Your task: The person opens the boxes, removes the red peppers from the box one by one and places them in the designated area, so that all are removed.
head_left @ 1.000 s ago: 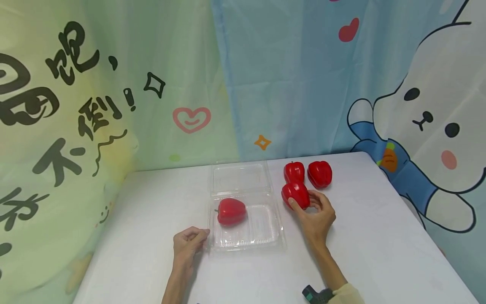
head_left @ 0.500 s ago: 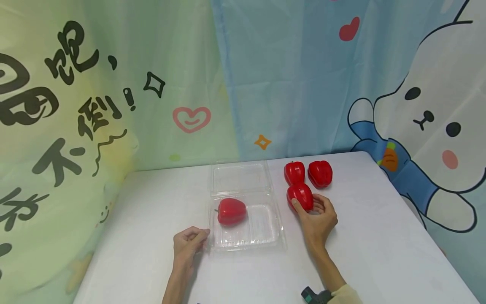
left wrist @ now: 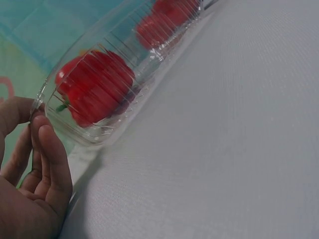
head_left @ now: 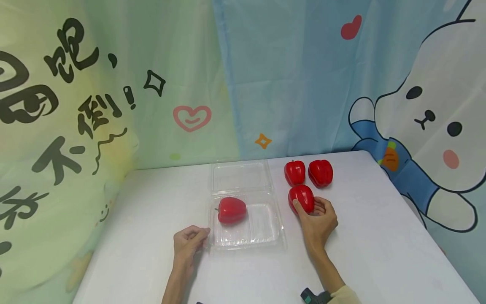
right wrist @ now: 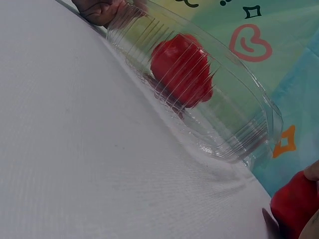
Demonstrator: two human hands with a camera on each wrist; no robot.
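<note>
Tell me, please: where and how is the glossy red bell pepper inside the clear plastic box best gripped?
Probably across the wide middle of the glossy red bell pepper, from above and slightly right: it lies on its side, stem pointing left, and the clear plastic box is open, its right half bare.

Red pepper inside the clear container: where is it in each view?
Head: red pepper in the clear container, below centre, slightly left.
Left wrist: red pepper, upper left, seen through the container wall.
Right wrist: red pepper, upper middle, also through the wall.
Shared landmark: left hand at the container's edge.
</note>
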